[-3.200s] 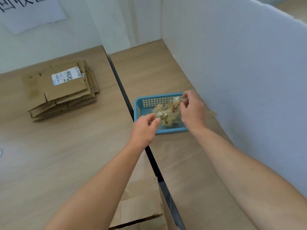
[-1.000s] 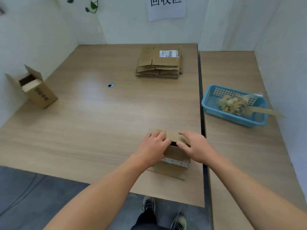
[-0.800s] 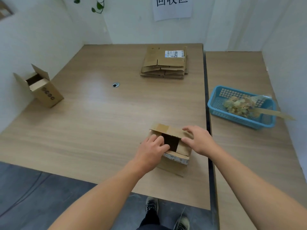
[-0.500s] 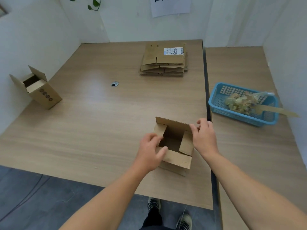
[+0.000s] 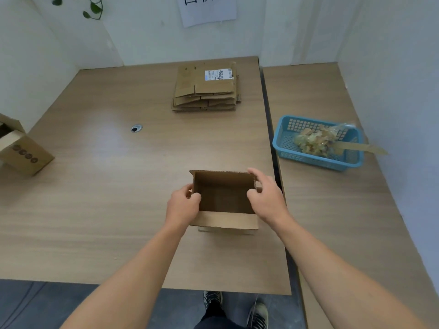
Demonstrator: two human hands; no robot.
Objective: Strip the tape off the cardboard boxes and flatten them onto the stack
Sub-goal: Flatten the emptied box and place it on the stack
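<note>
Partly off-frame: leftmost box (image 5: 23, 154).

Office-type sorting corner for waste cardboard: two wood-laminate desks (image 5: 95, 210) butted together, cable grommet (image 5: 136, 128) in one, bare white partition walls (image 5: 392, 67), paper sign (image 5: 209, 8) taped up, stack of flattened cardboard (image 5: 206, 91), blue basket (image 5: 283, 148) holding peeled tape scraps (image 5: 311, 143).
</note>
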